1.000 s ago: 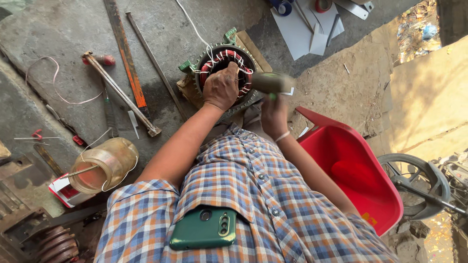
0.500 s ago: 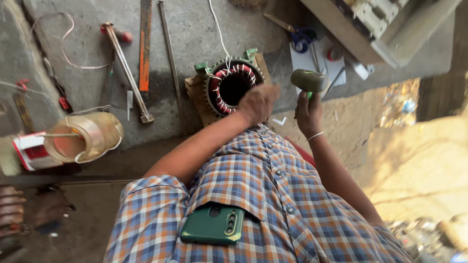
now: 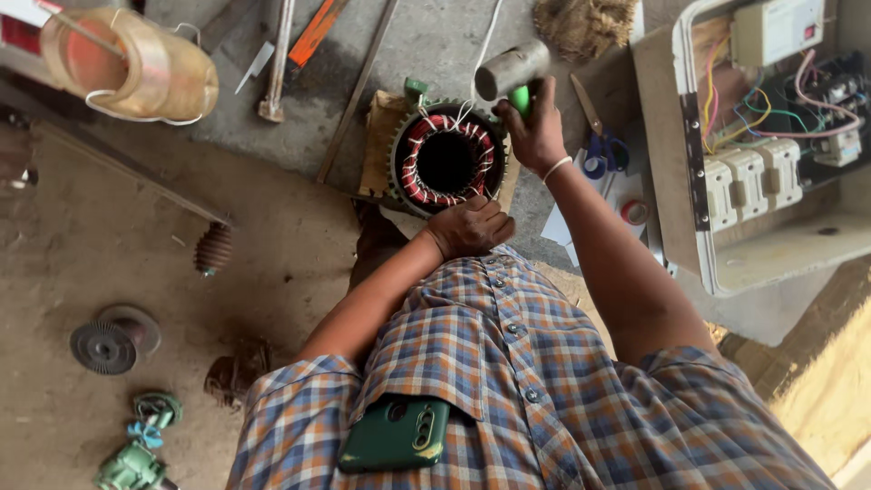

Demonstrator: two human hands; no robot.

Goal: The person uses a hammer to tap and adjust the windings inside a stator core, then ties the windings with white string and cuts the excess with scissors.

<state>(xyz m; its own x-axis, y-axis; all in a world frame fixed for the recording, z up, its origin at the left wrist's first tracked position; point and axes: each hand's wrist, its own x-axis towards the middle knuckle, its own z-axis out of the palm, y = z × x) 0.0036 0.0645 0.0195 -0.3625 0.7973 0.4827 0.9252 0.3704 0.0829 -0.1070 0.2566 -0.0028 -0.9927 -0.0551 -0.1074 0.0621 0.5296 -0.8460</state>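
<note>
Since the frame half a second earlier, the right hand [image 3: 535,132] had carried the hammer [image 3: 510,71] from the right of the motor stator [image 3: 446,161] to a point just above its upper right rim, and the view had swung to take in an open electrical box [image 3: 771,136] at the right. Right hand: fingers closed round the green handle, grey head tilted up and left, close to the white cord [image 3: 481,54] leading off the windings. Left hand [image 3: 470,227]: curled, knuckles up, resting on the lower rim of the stator; whether it gripped the rim could not be told. Stator: green toothed housing with red and white copper windings round a dark bore, seated on a wooden block [image 3: 379,145] on the grey slab. Blue-handled scissors [image 3: 597,154] lay just right of the hammer hand. A clear spool of wire [image 3: 136,68] stood at upper left, a grey pulley disc [image 3: 113,340] on the dirt floor at lower left. A green phone [image 3: 395,436] sat in the checked shirt pocket.
</note>
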